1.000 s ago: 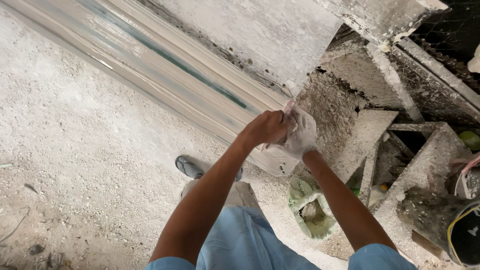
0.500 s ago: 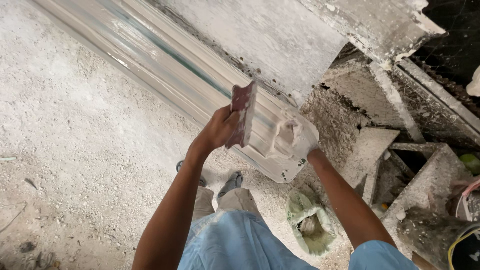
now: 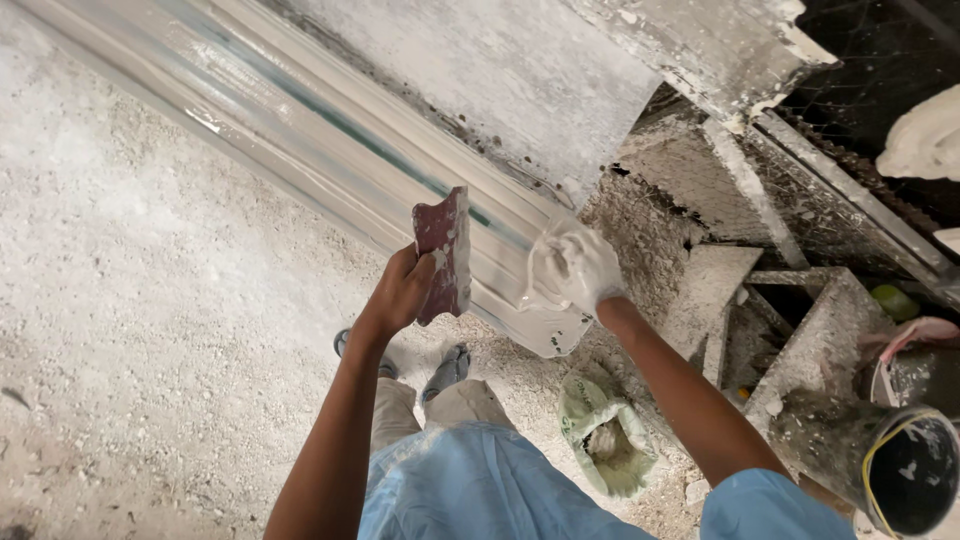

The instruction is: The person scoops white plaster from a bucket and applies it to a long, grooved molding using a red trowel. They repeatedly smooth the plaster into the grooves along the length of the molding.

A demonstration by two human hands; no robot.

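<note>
The left hand has its fingers clamped round a dark red profile template, held upright and square across the long white plaster moulding, probably so its edge matches the shape. The right hand, caked in wet plaster, cups closed on a white lump at the moulding's near end. An open sack sits on the floor just below.

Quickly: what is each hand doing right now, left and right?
Left hand: closed on a dark red scraper.
Right hand: covered in white plaster, resting on the long moulding; closed or open cannot be told.
</note>
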